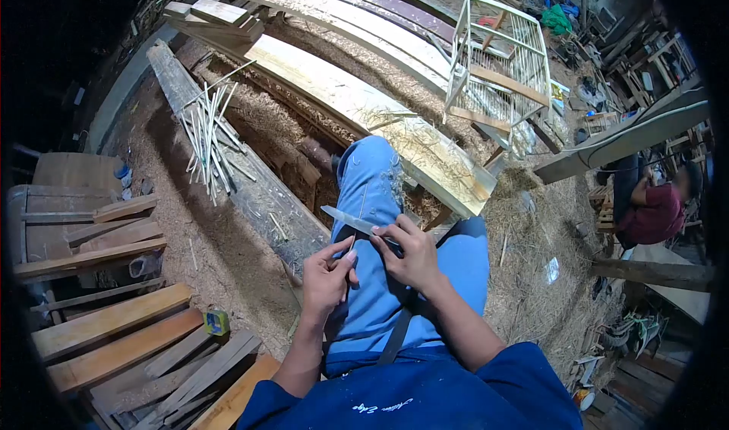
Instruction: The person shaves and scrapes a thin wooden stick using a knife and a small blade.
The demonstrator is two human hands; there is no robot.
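The person is sitting with one leg in blue trousers stretched out over the shavings, and both hands are working just above the thigh. The right hand (410, 254) is closing around the handle of a pale, flat-bladed knife (348, 219); its fingers are curled together over the grip. The blade is running up and to the left from that hand, so its long axis is lying slantwise across the knee. The left hand (328, 276) is sitting just beside and below the blade, thumb and forefinger pinched together as if on a thin sliver; whether anything is actually between them cannot be told. The right hand is the nearer one to the knife, being on it.

To the left, a loose bundle of thin white bamboo sticks (209, 137) is lying on a long grey plank (250, 187), well apart from the hands. Beyond the knee, a white wooden slatted cage (497, 61) is standing on pale boards; nothing can be made out inside it.
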